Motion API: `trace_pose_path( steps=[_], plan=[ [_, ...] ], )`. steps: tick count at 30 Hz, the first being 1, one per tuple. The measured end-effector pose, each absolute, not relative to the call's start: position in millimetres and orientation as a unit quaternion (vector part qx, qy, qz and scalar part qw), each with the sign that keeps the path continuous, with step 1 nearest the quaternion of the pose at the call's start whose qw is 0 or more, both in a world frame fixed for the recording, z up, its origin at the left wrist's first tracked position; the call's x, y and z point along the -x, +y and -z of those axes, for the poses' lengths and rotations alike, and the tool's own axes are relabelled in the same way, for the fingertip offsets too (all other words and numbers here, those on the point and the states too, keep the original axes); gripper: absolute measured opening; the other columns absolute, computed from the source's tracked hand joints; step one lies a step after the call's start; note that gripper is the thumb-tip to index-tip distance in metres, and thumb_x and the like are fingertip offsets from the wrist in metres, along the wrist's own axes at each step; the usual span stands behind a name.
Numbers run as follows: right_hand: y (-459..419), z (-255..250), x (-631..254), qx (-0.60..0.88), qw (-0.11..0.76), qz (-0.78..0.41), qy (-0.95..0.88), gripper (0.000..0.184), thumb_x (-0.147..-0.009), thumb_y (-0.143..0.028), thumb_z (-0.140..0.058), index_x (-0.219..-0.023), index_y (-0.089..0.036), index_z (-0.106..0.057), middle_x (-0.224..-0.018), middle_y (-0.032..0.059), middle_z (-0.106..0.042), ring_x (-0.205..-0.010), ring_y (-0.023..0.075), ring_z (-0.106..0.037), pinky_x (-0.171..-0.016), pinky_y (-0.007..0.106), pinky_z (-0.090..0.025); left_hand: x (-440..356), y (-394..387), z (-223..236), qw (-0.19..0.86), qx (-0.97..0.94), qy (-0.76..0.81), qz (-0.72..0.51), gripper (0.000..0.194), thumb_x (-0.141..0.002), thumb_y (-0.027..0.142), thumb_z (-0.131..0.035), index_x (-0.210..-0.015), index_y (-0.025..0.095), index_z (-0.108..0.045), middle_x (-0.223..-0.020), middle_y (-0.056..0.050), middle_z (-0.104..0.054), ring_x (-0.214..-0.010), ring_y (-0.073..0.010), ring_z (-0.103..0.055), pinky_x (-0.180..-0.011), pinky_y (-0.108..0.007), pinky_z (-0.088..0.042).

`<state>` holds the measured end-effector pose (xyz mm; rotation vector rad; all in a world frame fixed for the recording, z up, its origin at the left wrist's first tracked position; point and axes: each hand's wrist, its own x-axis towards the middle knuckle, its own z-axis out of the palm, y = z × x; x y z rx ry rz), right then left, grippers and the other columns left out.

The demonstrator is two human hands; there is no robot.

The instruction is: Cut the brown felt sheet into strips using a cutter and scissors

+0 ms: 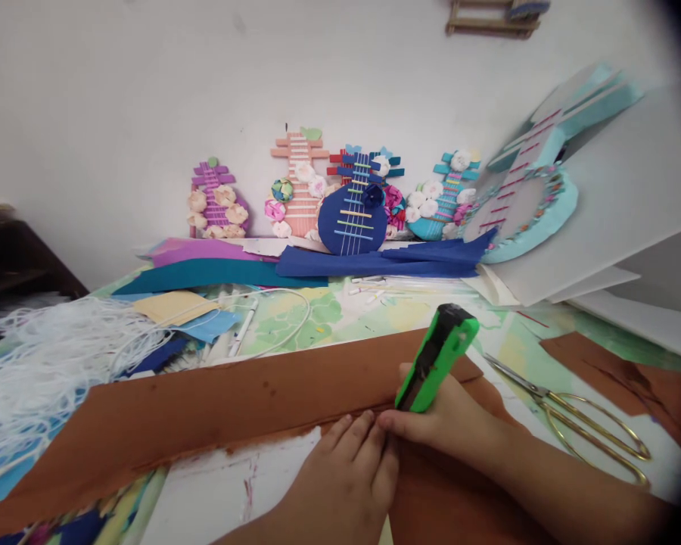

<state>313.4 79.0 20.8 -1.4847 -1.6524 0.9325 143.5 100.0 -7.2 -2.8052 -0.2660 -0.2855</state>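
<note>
My right hand (451,416) is wrapped around a green and black box cutter (431,363), held tilted with its thick end up. Its lower tip is hidden behind my fingers, so the blade does not show. Flat beside it lies my left hand (352,469), fingers stretched out and pressing near the edge of a long brown paper strip (232,401). Under the left hand is a white sheet (221,484) with reddish-brown smears. More brown paper (443,492) lies below my right forearm. The two hands nearly touch at the fingertips.
Gold-handled scissors (567,416) lie right of my right hand, near another brown piece (618,378). Tangled white cord (51,363) covers the left side. Behind stand a blue paper lute (352,216) and several similar ones, with blue paper (374,261) before them.
</note>
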Motion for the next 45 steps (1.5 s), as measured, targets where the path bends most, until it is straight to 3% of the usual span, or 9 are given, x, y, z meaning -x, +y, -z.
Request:
trace_pose_path(
  steps=[6, 9, 13, 18, 24, 35, 41, 45],
  plan=[
    [78, -36, -323, 0.647, 0.42, -0.278, -0.572, 0.022, -0.065, -0.034, -0.059, -0.076, -0.02, -0.046, -0.067, -0.0012, -0.054, -0.062, 0.0144, -0.053, -0.054, 0.024, -0.043, -144, 102, 13, 0.172, 0.971, -0.091, 0.139, 0.032, -0.088, 0.02, -0.029, -0.111, 0.01, -0.048, -0.11, -0.013, -0.054, -0.096, -0.0244, -0.052, -0.08, -0.034, -0.038],
    [69, -40, -323, 0.653, 0.413, -0.297, -0.561, 0.023, -0.067, -0.035, -0.057, -0.082, -0.02, -0.048, -0.071, 0.0006, -0.056, -0.067, 0.0163, -0.055, -0.059, 0.026, -0.044, -145, 101, 11, 0.177, 0.971, -0.088, 0.134, 0.031, -0.087, 0.021, -0.03, -0.107, 0.009, -0.051, -0.109, -0.014, -0.054, -0.094, -0.0256, -0.053, -0.077, -0.035, -0.041],
    [60, -30, -318, 0.653, 0.38, -0.302, -0.581, 0.017, -0.065, -0.03, -0.059, -0.07, -0.019, -0.046, -0.066, -0.0016, -0.052, -0.065, 0.014, -0.052, -0.057, 0.023, -0.043, -145, 100, 7, 0.182, 0.971, -0.085, 0.129, 0.034, -0.086, 0.02, -0.029, -0.107, 0.007, -0.052, -0.109, -0.015, -0.054, -0.094, -0.027, -0.053, -0.075, -0.035, -0.043],
    [60, -20, -314, 0.653, 0.371, -0.291, -0.593, 0.025, -0.064, -0.032, -0.059, -0.06, -0.02, -0.039, -0.058, -0.0036, -0.046, -0.056, 0.012, -0.048, -0.049, 0.022, -0.039, -145, 99, 6, 0.171, 0.975, -0.09, 0.107, 0.036, -0.086, 0.022, -0.03, -0.109, 0.005, -0.05, -0.11, -0.015, -0.053, -0.096, -0.0282, -0.052, -0.076, -0.036, -0.041],
    [61, -16, -318, 0.657, 0.366, -0.253, -0.608, 0.028, -0.066, -0.036, -0.057, -0.057, -0.02, -0.035, -0.056, -0.004, -0.042, -0.053, 0.0111, -0.043, -0.048, 0.022, -0.036, -144, 98, 5, 0.152, 0.979, -0.094, 0.093, 0.037, -0.086, 0.024, -0.03, -0.113, 0.005, -0.048, -0.114, -0.016, -0.05, -0.101, -0.0274, -0.048, -0.082, -0.036, -0.036],
    [65, -18, -313, 0.644, 0.344, -0.308, -0.61, 0.027, -0.067, -0.031, -0.055, -0.057, -0.021, -0.032, -0.054, -0.0047, -0.038, -0.051, 0.0106, -0.041, -0.045, 0.022, -0.034, -144, 99, 5, 0.193, 0.969, -0.082, 0.13, 0.036, -0.084, 0.023, -0.031, -0.106, 0.006, -0.054, -0.108, -0.014, -0.055, -0.095, -0.0265, -0.053, -0.076, -0.035, -0.041],
    [63, -19, -310, 0.628, 0.331, -0.362, -0.605, 0.019, -0.067, -0.03, -0.054, -0.064, -0.021, -0.037, -0.06, -0.0028, -0.048, -0.058, 0.0126, -0.049, -0.053, 0.023, -0.039, -145, 99, 5, 0.187, 0.971, -0.086, 0.122, 0.035, -0.084, 0.023, -0.032, -0.105, 0.006, -0.054, -0.109, -0.014, -0.054, -0.096, -0.027, -0.052, -0.077, -0.035, -0.041],
    [62, -18, -312, 0.641, 0.333, -0.34, -0.602, 0.023, -0.065, -0.031, -0.057, -0.062, -0.021, -0.037, -0.058, -0.0034, -0.047, -0.057, 0.0124, -0.047, -0.052, 0.023, -0.038, -145, 100, 7, 0.198, 0.969, -0.079, 0.127, 0.035, -0.085, 0.022, -0.03, -0.105, 0.006, -0.054, -0.108, -0.014, -0.055, -0.095, -0.0271, -0.053, -0.076, -0.035, -0.041]
  ],
)
